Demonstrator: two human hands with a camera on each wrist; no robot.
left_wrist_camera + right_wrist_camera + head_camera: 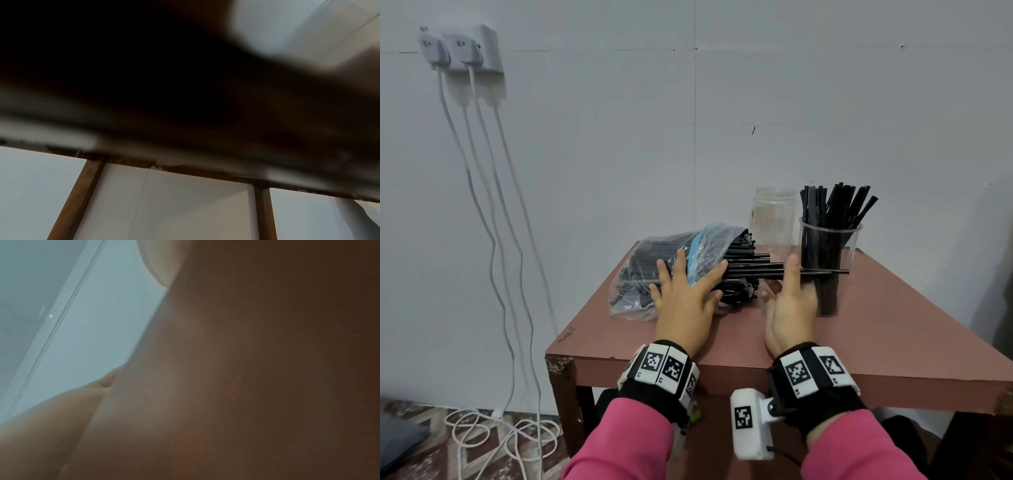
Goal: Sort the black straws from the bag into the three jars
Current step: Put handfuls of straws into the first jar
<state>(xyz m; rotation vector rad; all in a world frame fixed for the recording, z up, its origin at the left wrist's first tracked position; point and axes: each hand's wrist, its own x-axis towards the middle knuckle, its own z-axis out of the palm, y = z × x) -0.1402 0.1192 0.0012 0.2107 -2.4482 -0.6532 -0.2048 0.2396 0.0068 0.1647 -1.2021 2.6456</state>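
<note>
A clear plastic bag (pixel 650 270) stuffed with black straws lies on the brown table (pixel 893 325), its open end facing right with straw ends (pixel 750 263) sticking out. My left hand (pixel 685 291) lies flat on the bag, fingers spread. Just right of the bag's mouth, my right hand (pixel 789 301) holds a few black straws (pixel 825 272) drawn out sideways, its index finger straight across them. Behind it stand an empty clear jar (pixel 774 219) and a clear jar (pixel 828 246) full of upright straws. Only two jars show. Both wrist views are blurred and show only skin or shadow close up.
The table stands against a grey wall, its front edge just under my wrists. On the wall at left, a socket block (pixel 462 48) feeds white cables (pixel 493 240) that run down and coil on the patterned floor (pixel 493 431).
</note>
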